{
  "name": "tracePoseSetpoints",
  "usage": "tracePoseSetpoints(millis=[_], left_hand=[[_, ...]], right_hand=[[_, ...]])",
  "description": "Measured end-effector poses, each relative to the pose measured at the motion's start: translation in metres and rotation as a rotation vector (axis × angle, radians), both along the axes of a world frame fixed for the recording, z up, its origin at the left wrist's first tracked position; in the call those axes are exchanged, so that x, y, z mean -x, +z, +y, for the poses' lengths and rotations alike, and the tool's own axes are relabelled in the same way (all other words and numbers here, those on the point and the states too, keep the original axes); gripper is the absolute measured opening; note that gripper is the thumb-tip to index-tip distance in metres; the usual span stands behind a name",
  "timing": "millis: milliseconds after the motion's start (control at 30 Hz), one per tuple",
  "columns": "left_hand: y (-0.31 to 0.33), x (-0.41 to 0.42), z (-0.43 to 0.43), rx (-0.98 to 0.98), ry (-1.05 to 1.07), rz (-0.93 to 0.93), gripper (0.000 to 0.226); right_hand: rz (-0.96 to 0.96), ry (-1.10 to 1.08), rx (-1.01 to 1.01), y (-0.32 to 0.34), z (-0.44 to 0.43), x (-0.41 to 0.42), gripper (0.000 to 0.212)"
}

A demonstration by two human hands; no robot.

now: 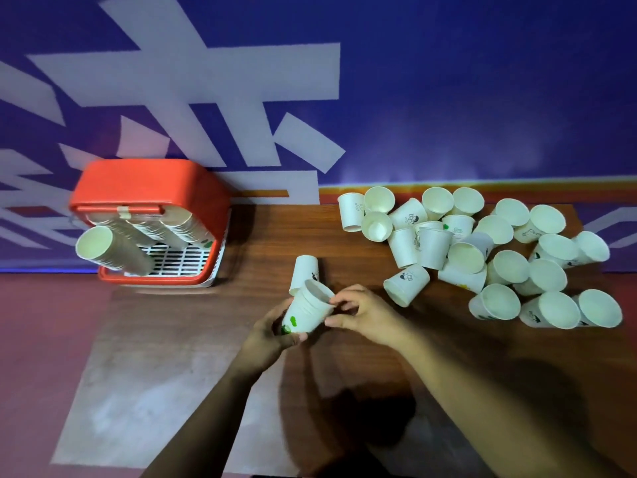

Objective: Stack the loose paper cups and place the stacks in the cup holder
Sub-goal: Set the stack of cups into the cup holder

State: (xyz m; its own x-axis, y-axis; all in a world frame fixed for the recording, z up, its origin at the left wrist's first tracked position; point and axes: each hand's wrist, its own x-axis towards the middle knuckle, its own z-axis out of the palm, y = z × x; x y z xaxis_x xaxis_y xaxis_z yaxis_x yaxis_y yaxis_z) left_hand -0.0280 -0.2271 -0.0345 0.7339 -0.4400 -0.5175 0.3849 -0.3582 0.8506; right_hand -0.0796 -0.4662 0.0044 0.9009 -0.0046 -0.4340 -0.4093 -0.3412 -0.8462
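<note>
Two hands meet over the worktop (275,232); the left hand (269,339) grips the base of one short cup stack (310,308), the right hand (365,312) pinches its rim; one upturned cup (305,270) stands just behind; roughly two dozen loose cups (482,253) are heaped to the right; the red cup holder (144,181), far left, carries at least three stacks.

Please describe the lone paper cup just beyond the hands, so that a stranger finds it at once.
On the brown wooden table, a red plastic cup holder sits left and a heap of loose white paper cups right. Between them, beyond the left hand and right hand holding nested cups, stands one white paper cup. It is upside down, apart from the heap, in no hand.
</note>
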Motion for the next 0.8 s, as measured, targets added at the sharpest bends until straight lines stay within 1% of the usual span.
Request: tracePoseSetpoints(millis=[67, 100, 133, 200, 267, 300, 367, 467, 533, 600, 667, 733, 800], left_hand=[[0.003, -0.004, 0.014, -0.004, 0.104, 0.019, 0.067], [0.002, -0.006, 0.022, -0.020, 0.150, 0.015, 0.064], [0.003, -0.008, 0.030, -0.038, 0.191, 0.006, 0.062], [0.002, -0.011, 0.046, -0.065, 0.228, -0.023, 0.061], [0.001, -0.015, 0.061, -0.081, 0.221, -0.039, 0.063], [0.000, -0.016, 0.065, -0.085, 0.218, -0.042, 0.064], [-0.001, -0.021, 0.080, -0.101, 0.221, -0.049, 0.063], [-0.004, -0.028, 0.101, -0.128, 0.248, -0.052, 0.061], [-0.007, -0.032, 0.113, -0.129, 0.266, -0.057, 0.062], [-0.011, -0.037, 0.123, -0.132, 0.289, -0.060, 0.053], [-0.010, -0.041, 0.128, -0.132, 0.287, -0.057, 0.047], [-0.010, -0.046, 0.131, -0.100, 0.269, -0.032, 0.055], [-0.010, -0.050, 0.131, -0.049, 0.231, -0.003, 0.063]], right_hand=[[0.015, -0.169, -0.040, -0.001, 0.011, -0.016, 0.025], [0.027, -0.258, -0.019, -0.004, 0.015, -0.025, 0.025], [0.044, -0.315, 0.049, -0.009, 0.020, -0.034, 0.027], [0.126, -0.337, 0.218, -0.025, 0.030, -0.052, 0.039], [0.240, -0.370, 0.280, -0.042, 0.044, -0.071, 0.057], [0.276, -0.395, 0.287, -0.048, 0.051, -0.080, 0.062], [0.315, -0.399, 0.309, -0.054, 0.070, -0.099, 0.065], [0.351, -0.381, 0.315, -0.061, 0.098, -0.120, 0.061], [0.373, -0.361, 0.325, -0.065, 0.110, -0.126, 0.062], [0.363, -0.369, 0.273, -0.066, 0.116, -0.125, 0.062], [0.330, -0.435, 0.179, -0.062, 0.114, -0.120, 0.061], [0.292, -0.503, 0.028, -0.053, 0.105, -0.111, 0.056], [0.234, -0.508, -0.141, -0.037, 0.089, -0.098, 0.049]])
